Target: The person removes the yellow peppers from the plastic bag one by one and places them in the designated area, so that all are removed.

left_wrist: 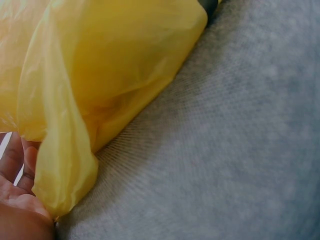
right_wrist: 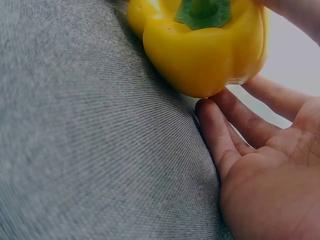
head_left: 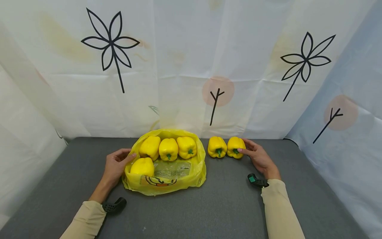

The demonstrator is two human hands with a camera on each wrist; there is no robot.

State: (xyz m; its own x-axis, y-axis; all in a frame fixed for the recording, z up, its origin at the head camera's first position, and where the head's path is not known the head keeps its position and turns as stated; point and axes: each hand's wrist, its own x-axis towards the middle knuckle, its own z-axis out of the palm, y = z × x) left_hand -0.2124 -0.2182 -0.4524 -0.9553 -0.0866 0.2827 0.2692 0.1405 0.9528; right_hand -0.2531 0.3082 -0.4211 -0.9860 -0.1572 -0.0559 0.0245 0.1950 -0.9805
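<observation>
A yellow plastic bag [head_left: 194,176] lies with its mouth spread wide, several yellow bell peppers [head_left: 168,149] inside it. At the bag's left rim, my left hand [head_left: 117,166] pinches the plastic, thumb over the edge beside the nearest pepper. In the left wrist view, a gathered fold of the bag [left_wrist: 67,165] hangs by the palm. To the right of the bag, two more bell peppers stand side by side on the table. My right hand [head_left: 259,157] holds the right one [right_wrist: 200,60], its thumb across the front by the green stem and its fingers at the far side.
The other loose pepper [head_left: 217,147] stands between the bag and the held pepper. Dark grey cloth covers the table [head_left: 185,219]. A white printed curtain [head_left: 179,99] rises right behind the table's back edge, with more fabric at both sides.
</observation>
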